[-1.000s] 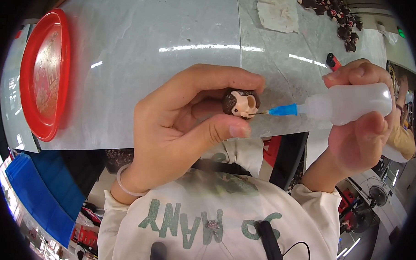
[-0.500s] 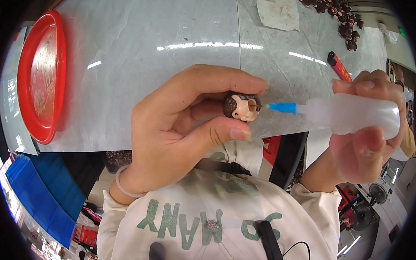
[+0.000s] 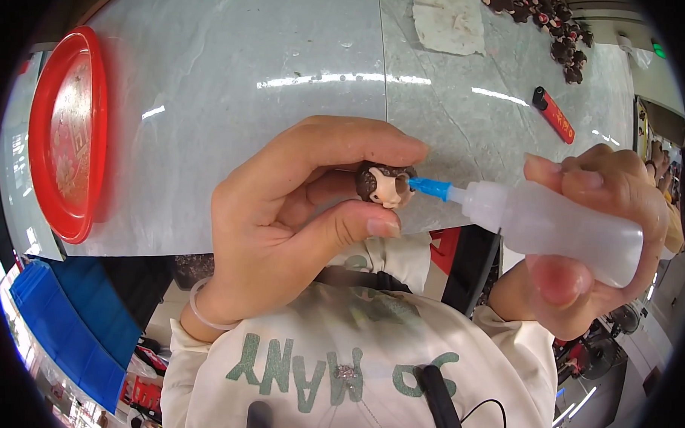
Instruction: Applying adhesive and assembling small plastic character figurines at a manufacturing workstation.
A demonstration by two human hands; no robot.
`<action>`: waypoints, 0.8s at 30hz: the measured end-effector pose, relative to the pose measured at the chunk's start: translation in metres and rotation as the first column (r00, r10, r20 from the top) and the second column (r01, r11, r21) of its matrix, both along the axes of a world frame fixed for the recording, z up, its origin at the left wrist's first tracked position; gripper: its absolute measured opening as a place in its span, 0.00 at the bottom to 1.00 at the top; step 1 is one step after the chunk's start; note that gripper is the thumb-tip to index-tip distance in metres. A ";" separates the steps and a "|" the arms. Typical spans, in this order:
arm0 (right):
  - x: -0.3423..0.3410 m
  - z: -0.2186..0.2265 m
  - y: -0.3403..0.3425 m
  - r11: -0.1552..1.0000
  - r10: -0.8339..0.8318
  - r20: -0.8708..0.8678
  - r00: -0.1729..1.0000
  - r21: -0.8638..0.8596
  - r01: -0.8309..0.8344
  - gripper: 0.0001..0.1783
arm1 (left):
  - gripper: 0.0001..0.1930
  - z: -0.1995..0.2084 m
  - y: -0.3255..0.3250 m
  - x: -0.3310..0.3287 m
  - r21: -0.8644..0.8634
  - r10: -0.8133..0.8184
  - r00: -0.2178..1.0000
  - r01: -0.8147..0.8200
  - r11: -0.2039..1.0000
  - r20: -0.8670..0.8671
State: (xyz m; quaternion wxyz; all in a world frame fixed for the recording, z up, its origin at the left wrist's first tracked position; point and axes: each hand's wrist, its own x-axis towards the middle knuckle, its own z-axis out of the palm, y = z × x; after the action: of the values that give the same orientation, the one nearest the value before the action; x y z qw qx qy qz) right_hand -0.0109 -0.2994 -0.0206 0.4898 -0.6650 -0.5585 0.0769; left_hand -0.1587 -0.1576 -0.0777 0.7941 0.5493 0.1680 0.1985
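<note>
Between the thumb and fingers of my left hand [image 3: 282, 208] sits a small doll head [image 3: 387, 188], with dark brown hair and a pale peach face. A hollow opening shows on its right side. My right hand [image 3: 599, 228] is wrapped round a translucent white squeeze bottle [image 3: 562, 225], held tilted with its tip up and to the left. The bottle's blue needle tip [image 3: 432, 188] reaches the opening in the doll head; the needle's end is hidden there.
A red oval tray [image 3: 99, 147] lies at the far left of the grey table [image 3: 202, 90]. Toward the back right are a white cloth [image 3: 449, 20], a pile of small dark brown pieces [image 3: 539, 15] and a red lighter [image 3: 554, 116].
The bottle has tilted, its base dropping, and its blue tip has moved left and closer into the doll head. My left hand has shifted slightly left with the head.
</note>
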 end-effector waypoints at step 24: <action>0.094 -0.025 -0.015 0.634 -0.739 0.140 0.659 -0.189 0.750 0.08 | 0.18 0.005 0.001 0.000 -0.006 -0.061 0.997 0.062 0.998 0.037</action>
State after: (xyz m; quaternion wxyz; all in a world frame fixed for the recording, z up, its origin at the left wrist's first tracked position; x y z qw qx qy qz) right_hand 0.0829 -0.3146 -0.0461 0.3835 -0.8895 -0.2338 -0.0841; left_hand -0.1588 -0.1570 -0.0725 0.8047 0.5478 0.1371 0.1834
